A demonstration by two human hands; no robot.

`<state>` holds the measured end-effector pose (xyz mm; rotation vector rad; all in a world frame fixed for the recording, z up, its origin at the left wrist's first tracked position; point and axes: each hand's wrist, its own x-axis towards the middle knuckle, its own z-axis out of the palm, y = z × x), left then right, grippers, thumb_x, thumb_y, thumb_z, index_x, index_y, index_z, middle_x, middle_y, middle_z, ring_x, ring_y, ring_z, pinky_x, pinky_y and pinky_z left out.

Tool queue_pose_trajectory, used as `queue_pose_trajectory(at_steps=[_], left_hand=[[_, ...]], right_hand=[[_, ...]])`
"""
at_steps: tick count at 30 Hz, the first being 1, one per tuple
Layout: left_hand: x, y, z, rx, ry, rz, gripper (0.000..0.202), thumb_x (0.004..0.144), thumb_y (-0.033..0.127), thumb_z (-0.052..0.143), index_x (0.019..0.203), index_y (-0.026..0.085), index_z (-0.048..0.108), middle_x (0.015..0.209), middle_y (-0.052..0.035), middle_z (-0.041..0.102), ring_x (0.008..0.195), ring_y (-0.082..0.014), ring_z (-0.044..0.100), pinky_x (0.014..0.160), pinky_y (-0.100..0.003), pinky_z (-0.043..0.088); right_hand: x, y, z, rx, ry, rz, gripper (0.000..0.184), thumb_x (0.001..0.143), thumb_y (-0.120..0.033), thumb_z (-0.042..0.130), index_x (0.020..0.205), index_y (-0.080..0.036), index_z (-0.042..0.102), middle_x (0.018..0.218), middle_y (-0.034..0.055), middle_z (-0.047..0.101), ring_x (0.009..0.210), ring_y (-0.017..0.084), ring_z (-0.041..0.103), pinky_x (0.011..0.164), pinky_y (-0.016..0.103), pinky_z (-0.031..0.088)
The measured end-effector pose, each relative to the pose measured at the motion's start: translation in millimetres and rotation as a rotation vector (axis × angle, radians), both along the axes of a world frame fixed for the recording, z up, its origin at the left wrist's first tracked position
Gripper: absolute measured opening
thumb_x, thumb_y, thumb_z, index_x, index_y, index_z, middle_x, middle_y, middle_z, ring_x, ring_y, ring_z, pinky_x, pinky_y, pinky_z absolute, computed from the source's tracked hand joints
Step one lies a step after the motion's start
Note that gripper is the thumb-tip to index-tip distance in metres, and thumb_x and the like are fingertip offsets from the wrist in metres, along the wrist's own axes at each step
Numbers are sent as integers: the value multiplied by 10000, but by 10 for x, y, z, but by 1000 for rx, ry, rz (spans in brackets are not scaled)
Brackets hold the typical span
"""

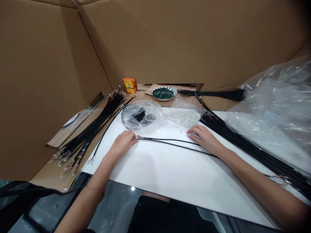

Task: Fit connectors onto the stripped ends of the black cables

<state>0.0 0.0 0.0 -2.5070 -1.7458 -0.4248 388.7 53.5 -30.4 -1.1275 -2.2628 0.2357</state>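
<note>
A thin black cable (167, 141) lies across the white board (170, 174). My left hand (122, 144) rests on the board with its fingers curled at the cable's left end. My right hand (204, 137) lies palm down over the cable's right part, its fingertips close to a clear bag of small white parts (183, 116). A clear bag with black pieces (141, 115) sits just beyond my left hand.
A bundle of black cables (92, 129) lies on the cardboard at the left, another long bundle (247, 149) at the right beside crumpled clear plastic (274, 110). At the back stand a dish of dark green bits (164, 93) and a small orange box (129, 85). Cardboard walls surround the bench.
</note>
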Motion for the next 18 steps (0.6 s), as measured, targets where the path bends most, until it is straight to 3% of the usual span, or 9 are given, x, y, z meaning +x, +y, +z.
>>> queue_pose_trajectory(at_steps=[5,10,14,18], left_hand=[[27,-75,10,-26,0,-45,196,925,309,397,819,182,503,860,-56,570,844,-203,500,771,-342,396],[138,-242,237,-36,-79,-121,158,941,262,370,863,182,482,899,-50,565,867,-172,503,775,-311,404],[225,-218,374,-17,-493,-199,108,908,261,480,877,180,544,915,-42,587,868,-139,539,790,-273,422],[362,-44,329,-126,-1137,-200,242,866,360,548,745,151,530,841,-37,606,805,-135,587,743,-275,481]], right_hand=[[-28,3,-9,-17,0,-49,170,901,-338,480,838,-207,568,927,74,603,903,240,525,850,409,400],[-9,-115,65,-23,67,-130,185,930,-299,397,816,-207,510,907,81,602,901,247,512,844,415,391],[-25,-223,118,-68,126,-129,185,940,-313,387,834,-215,502,908,68,592,899,229,528,802,372,420],[-72,-263,93,-105,148,-84,175,944,-307,406,843,-216,516,900,56,595,902,212,529,800,350,426]])
